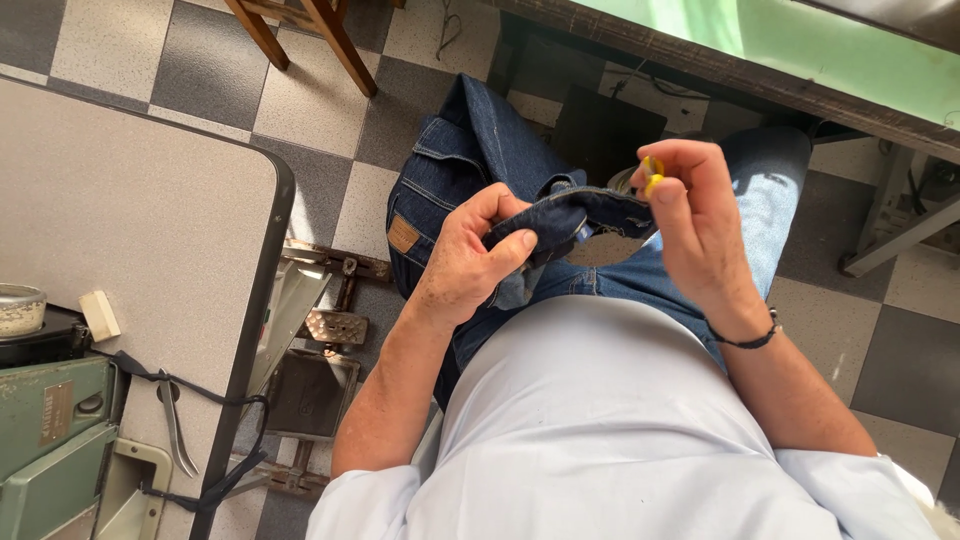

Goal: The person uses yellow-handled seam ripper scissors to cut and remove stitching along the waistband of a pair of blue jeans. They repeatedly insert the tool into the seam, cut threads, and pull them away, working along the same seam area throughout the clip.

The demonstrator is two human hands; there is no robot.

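Observation:
Dark blue jeans point(465, 160) lie across my lap, their waistband with a tan patch facing up. My left hand point(470, 260) pinches a folded part of the denim between thumb and fingers. My right hand point(695, 225) is raised just to the right of that fold, fingers closed on a small yellow tool point(652, 175) whose tip points at the fabric. A dark cord bracelet sits on my right wrist.
A grey table point(130, 230) stands at the left with a green machine point(50, 440), metal pliers point(175, 420), a black strap and a small white block. Metal pedals point(335, 325) sit below it. Wooden chair legs point(320, 35) stand ahead, and a green-topped bench point(800, 45) at the upper right.

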